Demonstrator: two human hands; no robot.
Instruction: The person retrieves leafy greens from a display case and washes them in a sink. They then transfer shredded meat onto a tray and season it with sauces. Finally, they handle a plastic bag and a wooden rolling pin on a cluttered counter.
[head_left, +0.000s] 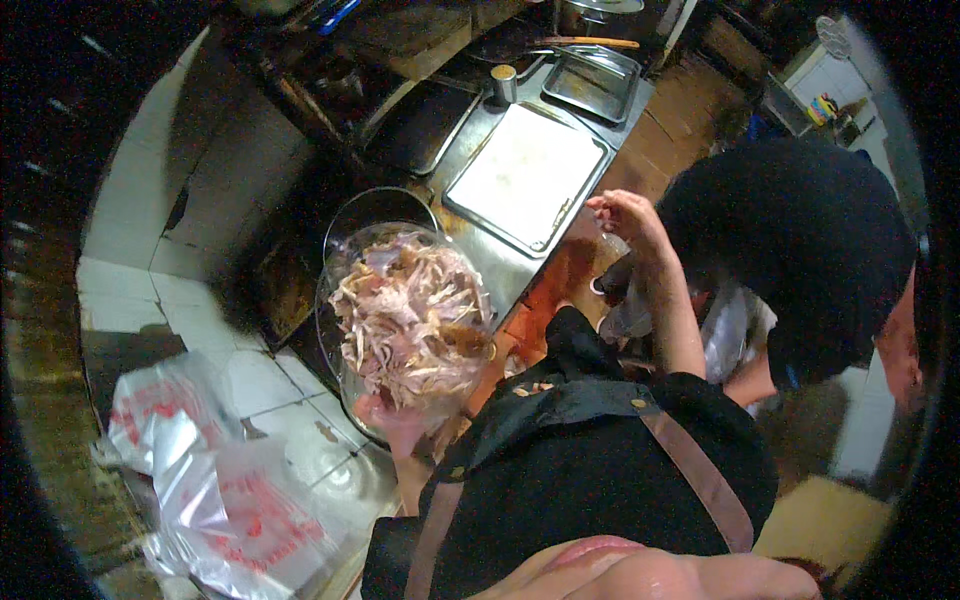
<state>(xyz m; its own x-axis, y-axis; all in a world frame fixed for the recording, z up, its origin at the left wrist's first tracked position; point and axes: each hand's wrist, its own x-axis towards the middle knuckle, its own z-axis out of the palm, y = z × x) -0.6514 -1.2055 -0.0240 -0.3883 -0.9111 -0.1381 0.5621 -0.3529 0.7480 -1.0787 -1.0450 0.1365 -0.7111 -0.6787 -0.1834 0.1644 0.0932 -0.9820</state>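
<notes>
My left hand grips the near rim of a clear container heaped with pale shredded meat, probably poultry. The container is tilted over a round metal pot rim, and the pot's inside is mostly hidden. My right hand is raised beside the right edge of a baking tray, with its fingers bent. Whether anything is between those fingers is too blurred to tell. White paper covers most of the tray.
A co-worker in a black cap is close on my right. Behind the tray stand a metal shaker and a wire-racked tray. A dark tray lies left. Plastic bags with red print lie on the white tiled counter.
</notes>
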